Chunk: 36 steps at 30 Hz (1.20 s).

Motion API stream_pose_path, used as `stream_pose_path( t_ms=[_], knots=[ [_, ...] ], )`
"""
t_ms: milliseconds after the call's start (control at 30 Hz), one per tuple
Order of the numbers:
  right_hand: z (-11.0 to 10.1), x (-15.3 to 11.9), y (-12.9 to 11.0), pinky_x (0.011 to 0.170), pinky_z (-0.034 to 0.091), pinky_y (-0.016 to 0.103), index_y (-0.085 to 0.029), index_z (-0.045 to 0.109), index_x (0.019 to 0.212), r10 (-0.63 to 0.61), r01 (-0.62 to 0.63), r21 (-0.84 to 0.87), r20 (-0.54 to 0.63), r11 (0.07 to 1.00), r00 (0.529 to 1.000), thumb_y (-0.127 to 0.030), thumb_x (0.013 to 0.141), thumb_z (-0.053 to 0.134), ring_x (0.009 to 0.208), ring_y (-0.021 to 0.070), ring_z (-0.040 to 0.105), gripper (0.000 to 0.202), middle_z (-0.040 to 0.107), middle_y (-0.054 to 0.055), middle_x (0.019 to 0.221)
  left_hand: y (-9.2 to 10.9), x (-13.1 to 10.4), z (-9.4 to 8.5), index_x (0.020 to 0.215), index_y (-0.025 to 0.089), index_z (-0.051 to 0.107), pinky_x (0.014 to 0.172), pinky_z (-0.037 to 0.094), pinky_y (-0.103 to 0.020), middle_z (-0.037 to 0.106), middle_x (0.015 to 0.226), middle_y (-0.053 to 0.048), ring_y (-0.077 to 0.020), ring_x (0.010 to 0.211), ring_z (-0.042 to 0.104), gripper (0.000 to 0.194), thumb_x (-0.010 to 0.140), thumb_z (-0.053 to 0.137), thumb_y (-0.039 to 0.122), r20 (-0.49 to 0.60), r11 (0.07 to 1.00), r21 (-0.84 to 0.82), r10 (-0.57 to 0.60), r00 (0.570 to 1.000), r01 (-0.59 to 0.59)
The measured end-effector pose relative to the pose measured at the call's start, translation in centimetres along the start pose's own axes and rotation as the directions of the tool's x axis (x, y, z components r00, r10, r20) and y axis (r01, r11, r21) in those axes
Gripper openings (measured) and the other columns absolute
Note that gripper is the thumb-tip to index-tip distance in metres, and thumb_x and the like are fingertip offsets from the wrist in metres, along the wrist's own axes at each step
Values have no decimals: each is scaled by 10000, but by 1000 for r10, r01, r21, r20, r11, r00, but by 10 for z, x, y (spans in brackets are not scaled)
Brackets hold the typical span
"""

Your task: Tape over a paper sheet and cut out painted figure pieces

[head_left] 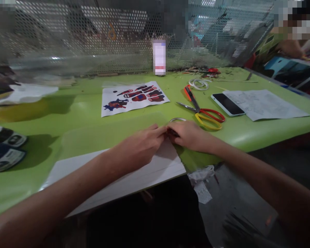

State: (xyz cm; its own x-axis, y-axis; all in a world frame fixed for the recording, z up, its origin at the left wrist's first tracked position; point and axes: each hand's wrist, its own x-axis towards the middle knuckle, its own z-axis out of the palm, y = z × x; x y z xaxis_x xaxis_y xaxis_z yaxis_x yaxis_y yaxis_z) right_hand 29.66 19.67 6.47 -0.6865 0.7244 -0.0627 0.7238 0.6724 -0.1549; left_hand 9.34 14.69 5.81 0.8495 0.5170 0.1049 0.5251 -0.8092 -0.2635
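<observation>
Over the right end of a white sheet at the table's front edge, both hands meet. My left hand reaches across the sheet, its fingers closed and pointing at the fingertips of the other hand. My right hand is curled around a small dark object, mostly covered by the fingers. A thin pale ring-like piece shows just behind that hand. Scissors with red and yellow handles lie beyond it, beside an orange cutter.
A printed sheet, a coil of white cord, a phone and a crumpled paper lie on the green table. Dark bottles and a yellow bowl are at left. A perforated metal screen stands behind.
</observation>
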Motion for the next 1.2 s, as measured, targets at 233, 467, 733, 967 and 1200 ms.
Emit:
stream_pose_path(
  t_ms=[233, 467, 733, 967, 1200],
  knots=[
    [13, -2, 18, 619, 285, 309, -145, 625, 967, -178, 173, -144, -24, 974, 984, -193, 933, 566, 702, 202, 529, 83, 692, 89, 866, 0, -4, 14, 1075, 108, 663, 781, 528, -350, 595, 1112, -107, -234, 914, 515, 346, 841, 445, -23, -34, 972, -213, -110, 993, 100],
    [15, -7, 30, 627, 342, 296, -154, 614, 993, -348, 335, -119, -114, 935, 930, -198, 999, 478, 705, 190, 534, 143, 669, 65, 837, 11, -8, 14, 1083, 99, 652, 647, 508, -364, 591, 1123, -108, -259, 988, 532, 275, 914, 446, 32, -12, 977, -100, -189, 982, 187],
    [13, -10, 43, 639, 392, 291, -145, 658, 1047, -418, 412, -69, -128, 908, 899, -204, 1008, 467, 738, 190, 592, 204, 696, 75, 874, 16, -9, 8, 1185, 80, 637, 646, 502, -386, 604, 1174, -111, -276, 1028, 527, 333, 946, 410, 33, 23, 981, -14, -191, 981, 191],
    [13, -27, 58, 707, 459, 270, -172, 657, 1019, -324, 375, 100, -333, 922, 886, -208, 980, 555, 788, 179, 661, 115, 733, 62, 906, 9, -13, 24, 1321, 109, 592, 929, 518, -390, 613, 1234, -95, -244, 1079, 500, 408, 996, 355, 38, -60, 894, -389, -267, 962, 224],
    [17, -28, 53, 741, 511, 291, -214, 627, 1230, -150, 231, 163, -401, 959, 904, -203, 973, 534, 811, 184, 697, 273, 758, 73, 1102, 7, -11, 25, 1440, 151, 517, 1004, 494, -437, 558, 1269, -108, -267, 1095, 466, 523, 962, 346, 25, -17, 913, -330, -260, 966, 240]
  ],
)
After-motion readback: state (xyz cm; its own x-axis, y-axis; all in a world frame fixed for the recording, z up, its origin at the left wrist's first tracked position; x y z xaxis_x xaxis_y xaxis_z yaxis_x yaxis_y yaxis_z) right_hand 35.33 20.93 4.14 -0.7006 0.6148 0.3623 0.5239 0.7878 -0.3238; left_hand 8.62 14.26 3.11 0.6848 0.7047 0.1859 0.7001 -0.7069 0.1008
